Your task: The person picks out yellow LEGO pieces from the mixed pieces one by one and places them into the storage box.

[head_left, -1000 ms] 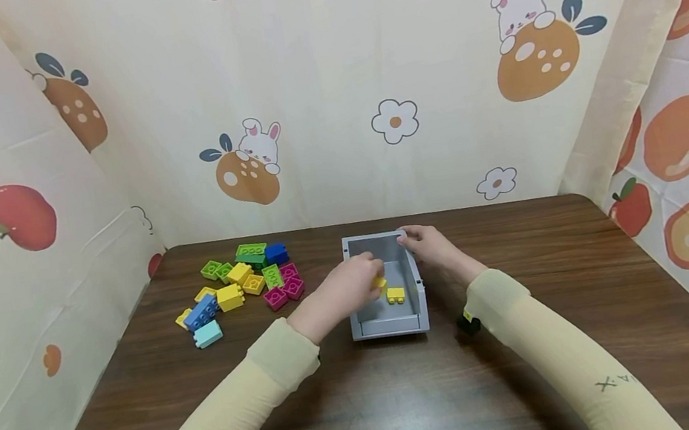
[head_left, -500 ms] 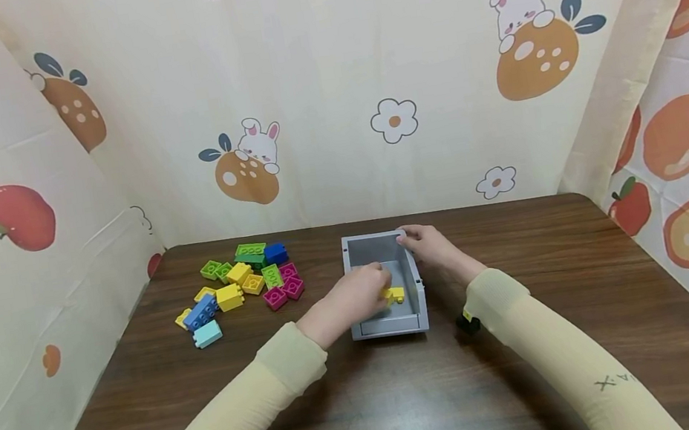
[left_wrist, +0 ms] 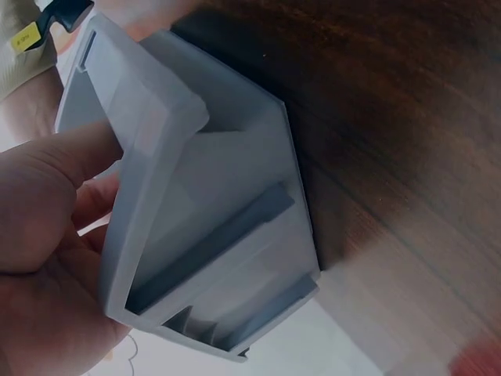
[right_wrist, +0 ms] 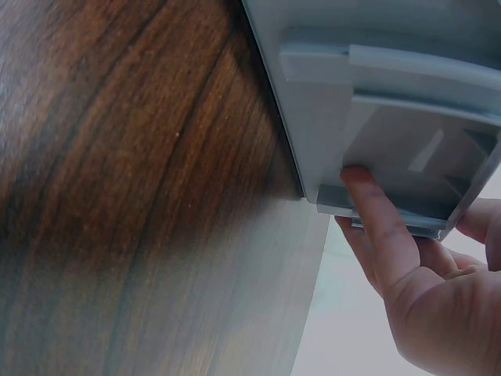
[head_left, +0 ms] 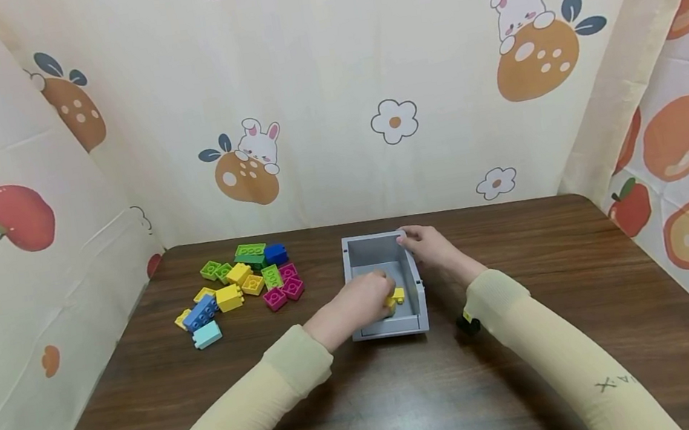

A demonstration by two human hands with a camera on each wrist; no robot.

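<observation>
A grey plastic box (head_left: 391,327) stands on the table. My left hand (head_left: 364,299) reaches over its left wall and pinches a yellow toy brick (head_left: 390,305) low inside; the fingertips are partly hidden. Another yellow brick (head_left: 399,295) lies on the box floor just to the right. In the left wrist view the left hand's fingers (left_wrist: 86,153) go in behind the box wall (left_wrist: 227,180), which hides the bricks. My right hand (head_left: 432,247) grips the box's back right corner. Its fingers (right_wrist: 383,227) lie along the outer wall in the right wrist view.
On the left of the dark wooden table (head_left: 376,413) lies a loose group of toy bricks: green, yellow (head_left: 230,298), blue (head_left: 201,314), light blue (head_left: 207,334) and magenta (head_left: 276,299). A printed curtain (head_left: 324,83) hangs behind the table and along both sides.
My left hand has moved down and slightly forward in the box towards its near end, with the yellow brick. The other yellow brick has shifted slightly right. My right hand stays at the corner.
</observation>
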